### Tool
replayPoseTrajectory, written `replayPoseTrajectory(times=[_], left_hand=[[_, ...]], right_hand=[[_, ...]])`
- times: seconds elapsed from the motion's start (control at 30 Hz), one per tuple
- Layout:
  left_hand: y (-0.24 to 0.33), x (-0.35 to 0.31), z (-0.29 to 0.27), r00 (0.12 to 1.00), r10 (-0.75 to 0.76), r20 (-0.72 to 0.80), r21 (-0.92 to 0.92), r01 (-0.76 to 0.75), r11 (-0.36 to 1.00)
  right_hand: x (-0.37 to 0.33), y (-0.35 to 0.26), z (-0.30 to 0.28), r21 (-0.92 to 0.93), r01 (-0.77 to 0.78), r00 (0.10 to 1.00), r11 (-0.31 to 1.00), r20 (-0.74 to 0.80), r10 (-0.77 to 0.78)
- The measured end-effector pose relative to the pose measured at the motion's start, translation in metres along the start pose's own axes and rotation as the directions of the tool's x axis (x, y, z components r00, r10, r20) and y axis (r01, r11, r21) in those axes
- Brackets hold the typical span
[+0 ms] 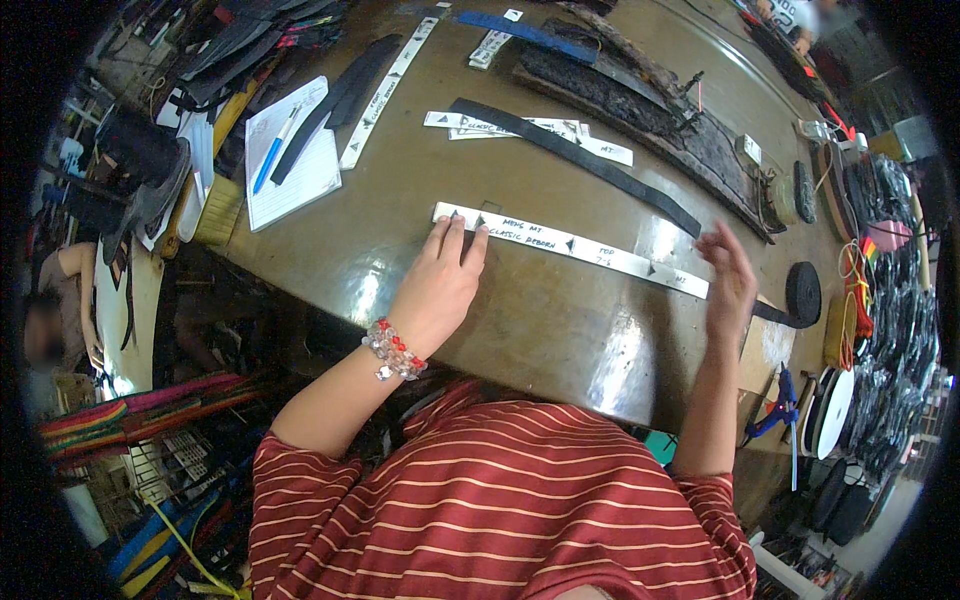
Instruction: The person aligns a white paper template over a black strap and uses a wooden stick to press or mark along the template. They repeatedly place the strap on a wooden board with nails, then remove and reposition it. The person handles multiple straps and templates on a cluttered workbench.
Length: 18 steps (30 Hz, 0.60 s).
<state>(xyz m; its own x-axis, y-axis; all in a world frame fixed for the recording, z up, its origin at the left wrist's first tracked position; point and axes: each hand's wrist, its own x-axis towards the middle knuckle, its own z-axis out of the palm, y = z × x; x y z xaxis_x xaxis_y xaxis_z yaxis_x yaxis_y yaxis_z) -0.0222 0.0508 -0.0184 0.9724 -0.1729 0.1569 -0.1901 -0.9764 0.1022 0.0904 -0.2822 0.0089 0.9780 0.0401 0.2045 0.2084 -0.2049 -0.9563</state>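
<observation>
A long white strip template [535, 236] with handwriting and small black triangles lies across the table in front of me. My left hand [445, 270] rests its outstretched fingertips on the left end of this strip. Just past the strip's right end, my right hand [730, 275] is raised with its fingers loosely bent and apart, and I see nothing in it. Its fingertips are close to the near end of a black strap [590, 165]; whether they touch cannot be told. That strap crosses over several other white strips [610, 150] farther back.
Left: a lined paper pad [295, 185] with a blue pen [268, 165], black straps and another white strip [385, 95]. Back: a blue strip [525, 35] and a long dark worn board [640, 125]. Right: a black webbing roll [803, 293] and a blue glue gun [783, 408].
</observation>
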Motion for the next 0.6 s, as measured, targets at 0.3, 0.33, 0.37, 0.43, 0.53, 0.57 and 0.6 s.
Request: replayPoseTrajectory(times=[0.3, 0.33, 0.37, 0.43, 0.53, 0.57, 0.6], left_hand=[[-0.002, 0.004, -0.001, 0.999, 0.041, -0.007, -0.033, -0.041, 0.999], [-0.002, 0.004, -0.001, 1.0, 0.028, -0.007, -0.037, -0.029, 0.999], [-0.002, 0.003, 0.0, 1.0, 0.015, -0.006, -0.043, -0.016, 0.999], [-0.002, 0.002, 0.001, 1.0, 0.004, 0.018, -0.013, -0.004, 1.0], [0.0, 0.001, 0.001, 0.999, -0.012, 0.03, -0.018, 0.012, 1.0], [0.001, 0.001, 0.001, 1.0, -0.009, 0.022, -0.022, 0.009, 1.0], [0.001, 0.001, 0.001, 0.999, -0.007, 0.032, -0.035, 0.008, 0.999]], right_hand=[[0.003, -0.026, 0.201, -0.041, -0.065, 0.878, 0.997, 0.473, 0.077], [0.002, -0.026, 0.205, -0.113, -0.021, 0.872, 0.993, 0.483, 0.073], [0.001, -0.025, 0.207, -0.166, 0.037, 0.871, 0.986, 0.489, 0.05], [-0.002, -0.022, 0.209, -0.212, 0.137, 0.868, 0.968, 0.497, -0.014], [-0.006, -0.016, 0.212, -0.202, 0.287, 0.861, 0.936, 0.484, -0.159], [-0.007, -0.014, 0.214, -0.203, 0.353, 0.851, 0.913, 0.475, -0.224], [-0.008, -0.013, 0.216, -0.205, 0.418, 0.839, 0.885, 0.462, -0.289]])
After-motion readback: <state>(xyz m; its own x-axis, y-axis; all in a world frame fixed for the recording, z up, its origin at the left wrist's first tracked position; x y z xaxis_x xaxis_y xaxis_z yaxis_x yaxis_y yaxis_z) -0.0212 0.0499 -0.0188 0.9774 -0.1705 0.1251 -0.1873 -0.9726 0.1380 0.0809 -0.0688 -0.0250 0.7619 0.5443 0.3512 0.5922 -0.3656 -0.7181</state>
